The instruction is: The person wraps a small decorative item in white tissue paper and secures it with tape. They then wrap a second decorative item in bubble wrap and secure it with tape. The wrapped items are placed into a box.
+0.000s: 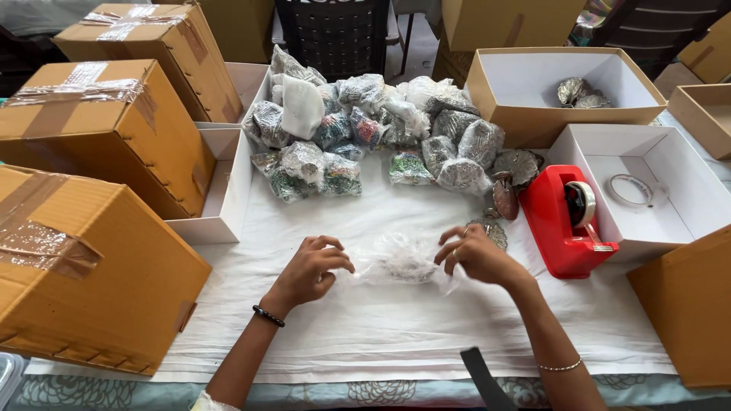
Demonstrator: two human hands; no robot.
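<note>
A clear plastic bag [397, 260] with a silvery ornament inside lies on the white cloth [381, 327] in front of me. My left hand [311, 268] pinches the bag's left end. My right hand [474, 254] grips its right end, a ring on one finger. Just beyond my right hand lie loose metal ornaments [509, 183]. Behind them sits a heap of several bagged ornaments [365, 129], silvery and coloured.
A red tape dispenser [567, 221] stands right of my right hand. White open boxes [655, 190] and a brown open box [560, 87] sit at the right and back. Sealed cardboard cartons [91, 129] crowd the left; another carton [689, 312] is at the right edge.
</note>
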